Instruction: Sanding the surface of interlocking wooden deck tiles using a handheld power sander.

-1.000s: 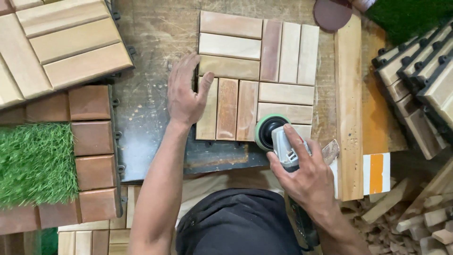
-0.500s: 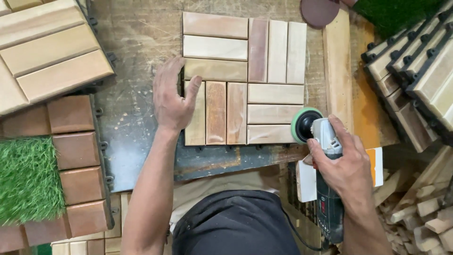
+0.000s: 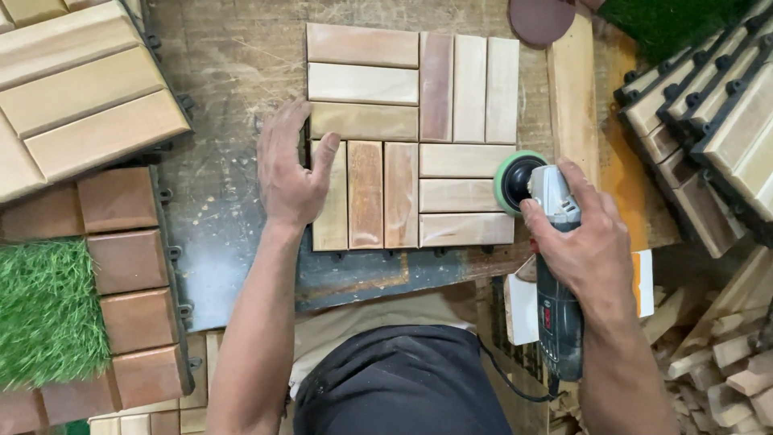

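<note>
The right hand (image 3: 592, 246) has its fingers (image 3: 581, 184) wrapped tight round the grey and black handheld power sander (image 3: 554, 266), whose round green-rimmed pad (image 3: 512, 181) presses against the right edge of the square wooden slatted tile (image 3: 411, 137). The left hand (image 3: 288, 169) lies flat with fingers spread, holding nothing, its thumb on the tile's left edge. The tile sits on a scuffed dark surface (image 3: 241, 242). Right of the tile, a long pale wooden plank (image 3: 573, 97) stands close against the sander. Beyond it, a stack of black-backed tiles (image 3: 717, 129). Left of the tile, reddish-brown tiles (image 3: 121, 242) and green artificial turf (image 3: 48, 310).
</note>
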